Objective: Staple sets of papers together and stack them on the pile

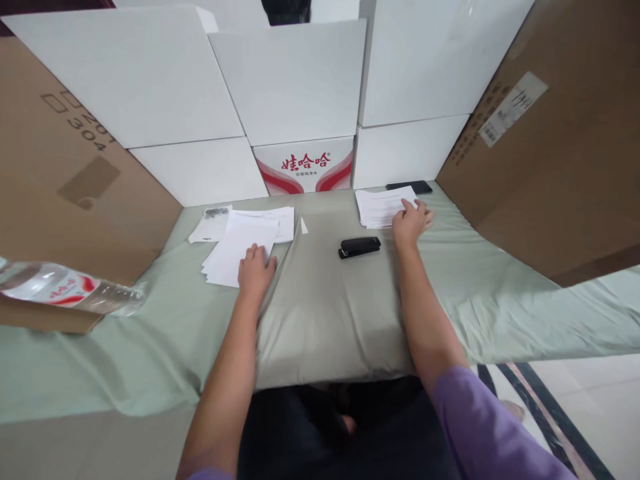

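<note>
Step in hand: both hands rest on paper; this looks like drawing sheets from one stack while steadying another, with stapling likely to come.
Left hand (256, 268): flat, fingers loosely spread, pressing the near edge of the left paper pile (239, 252); nothing is clasped.
Right hand (411, 222): fingers extended onto the near corner of the right paper stack (384, 205), touching the top sheet; I cannot tell whether a sheet is pinched.
Stapler (359, 247): black, lying closed on the green cloth (320, 313), just inward of the right hand, between the two hands.
Next move calls for: a pinch on one top sheet only, so the rest stays put.
Edges: the white boxes (295, 87) wall off the space beyond both hands; a brown carton (555, 147) leans close outside the right hand; a dark phone (409, 187) lies just past the right stack.
Open room: bare cloth between the hands and back toward the body; a water bottle (70, 288) lies well outside the left hand.
</note>
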Demonstrator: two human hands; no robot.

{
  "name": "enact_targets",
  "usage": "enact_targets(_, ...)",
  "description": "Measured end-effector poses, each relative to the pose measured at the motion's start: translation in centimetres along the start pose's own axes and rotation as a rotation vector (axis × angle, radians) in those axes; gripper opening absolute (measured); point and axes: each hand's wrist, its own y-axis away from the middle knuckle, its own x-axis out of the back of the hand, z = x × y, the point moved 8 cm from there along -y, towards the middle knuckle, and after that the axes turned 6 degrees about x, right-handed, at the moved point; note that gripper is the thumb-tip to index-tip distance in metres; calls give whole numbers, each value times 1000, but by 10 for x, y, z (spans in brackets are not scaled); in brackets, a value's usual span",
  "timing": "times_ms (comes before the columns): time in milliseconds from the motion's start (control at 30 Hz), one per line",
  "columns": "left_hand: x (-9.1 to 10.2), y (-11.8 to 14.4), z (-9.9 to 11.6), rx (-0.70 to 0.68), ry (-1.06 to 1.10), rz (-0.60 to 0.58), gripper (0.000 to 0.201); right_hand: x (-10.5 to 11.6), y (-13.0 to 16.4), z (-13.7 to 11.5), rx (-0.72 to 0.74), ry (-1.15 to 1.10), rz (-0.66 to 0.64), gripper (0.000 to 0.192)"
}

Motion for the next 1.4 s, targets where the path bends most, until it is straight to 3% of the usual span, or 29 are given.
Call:
enact_targets(100, 7, 0, -1, 11, -17, 45, 52, 32, 12, -47, 111, -29, 92, 43)
enact_targets(167, 10, 0, -2, 25, -25, 47, 49, 39, 39, -90, 248, -87, 63, 38)
enact_targets(300, 15, -1, -3, 63, -53, 37, 45, 10, 131, -166, 502, -358, -230, 29)
enact_targets(400, 17, 0, -4, 89, -71, 35, 44, -22, 190, -191, 596, -468, -469, 27)
enact_targets(533, 19, 1, -3, 90, -40, 77, 43, -45, 214, -189, 636, -574, -659, 26)
enact_targets(633, 20, 2, -7, 130, -51, 154, 59, -47, 206, -179, 566, -603, -651, 25)
enact_targets(733, 14, 2, -13, 218, -80, 122, 73, -47, 202, -176, 532, -605, -641, 23)
enact_targets(1033, 18, 1, -5, 179, -72, 41, 42, -60, 200, -168, 460, -648, -650, 23)
enact_targets(1233, 22, 3, 2, 132, -64, 90, 40, -65, 200, -165, 429, -688, -661, 22)
enact_targets(1400, 22, 4, 0, 187, -58, 67, 44, -67, 199, -163, 415, -680, -658, 21)
